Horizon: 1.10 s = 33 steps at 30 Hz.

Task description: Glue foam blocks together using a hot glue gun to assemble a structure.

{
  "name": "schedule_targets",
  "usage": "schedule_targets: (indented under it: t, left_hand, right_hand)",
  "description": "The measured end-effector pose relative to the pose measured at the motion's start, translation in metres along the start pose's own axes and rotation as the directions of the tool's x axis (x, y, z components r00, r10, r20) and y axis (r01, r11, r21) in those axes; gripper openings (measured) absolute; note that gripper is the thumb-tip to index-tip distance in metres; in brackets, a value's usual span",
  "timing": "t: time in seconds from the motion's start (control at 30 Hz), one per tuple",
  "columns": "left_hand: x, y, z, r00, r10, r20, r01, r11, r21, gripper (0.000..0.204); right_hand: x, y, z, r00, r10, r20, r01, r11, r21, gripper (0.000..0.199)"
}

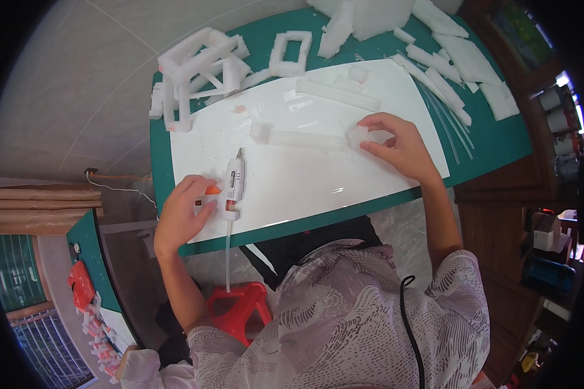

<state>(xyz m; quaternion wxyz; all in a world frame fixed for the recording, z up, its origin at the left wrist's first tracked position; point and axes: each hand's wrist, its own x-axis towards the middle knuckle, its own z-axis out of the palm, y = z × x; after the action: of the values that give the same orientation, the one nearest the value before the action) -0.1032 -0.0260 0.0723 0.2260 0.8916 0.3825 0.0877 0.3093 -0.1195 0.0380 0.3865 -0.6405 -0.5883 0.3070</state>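
A white hot glue gun point(235, 181) with an orange trigger points its nozzle away from me over the white board, a clear glue stick point(228, 259) trailing from its back. The fingers and thumb of my left hand point(183, 212) are closed about its handle, part of which shows between them. My right hand point(396, 144) pinches a small white foam block point(356, 137) between thumb and fingers. That block sits at the right end of a white foam bar point(305, 140); whether they touch I cannot tell. Another foam block point(259, 133) stands at the bar's left end.
The white board point(292, 194) lies on a green table point(493, 152). Behind are foam frames point(198, 65), point(290, 53), a longer foam strip point(337, 94) and foam offcuts point(467, 58). Clear glue sticks point(451, 126) lie at right. A red stool point(240, 311) stands below; another person's sleeve point(143, 369) shows lower left.
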Motion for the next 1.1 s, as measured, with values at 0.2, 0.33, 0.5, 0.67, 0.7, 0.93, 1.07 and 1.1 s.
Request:
schedule_targets:
  t: [0.2,0.33,0.5,0.67,0.7,0.93,1.07,1.1]
  left_hand:
    - [0.037,0.015,-0.002,0.990,-0.055,-0.126,0.053,0.998,-0.021,0.032]
    - [0.071,0.029,0.015,0.979,0.091,-0.181,-0.126,0.973,-0.192,0.034]
    - [0.097,0.026,0.032,0.955,0.209,-0.211,-0.225,0.972,-0.059,0.037]
    - [0.115,0.019,0.037,0.987,0.153,-0.047,-0.157,0.982,-0.103,0.033]
    - [0.117,0.018,0.037,0.987,0.154,-0.048,-0.158,0.982,-0.104,0.033]
    - [0.122,0.013,0.040,0.988,0.140,-0.060,-0.146,0.984,-0.105,0.027]
    - [0.123,0.014,0.039,0.992,0.120,-0.042,-0.123,0.989,-0.082,0.030]
    - [0.122,0.015,0.039,0.992,0.120,-0.040,-0.123,0.989,-0.083,0.030]
  right_hand:
    - [-0.003,-0.002,0.018,0.999,0.017,-0.040,-0.018,1.000,-0.022,0.036]
    - [0.001,0.001,0.026,0.999,0.030,-0.043,-0.031,0.999,-0.011,0.036]
    - [0.001,-0.002,0.034,0.996,0.004,-0.084,-0.005,1.000,-0.019,0.035]
    - [-0.001,-0.005,0.036,0.996,-0.010,-0.091,0.004,0.998,-0.064,0.035]
    - [-0.001,-0.005,0.037,0.995,-0.021,-0.096,0.016,0.998,-0.060,0.035]
    - [-0.004,-0.007,0.038,0.996,-0.052,-0.077,0.041,0.990,-0.138,0.032]
    - [-0.003,-0.009,0.039,0.996,-0.052,-0.069,0.040,0.984,-0.173,0.031]
    - [-0.003,-0.010,0.039,0.997,-0.048,-0.061,0.036,0.982,-0.187,0.031]
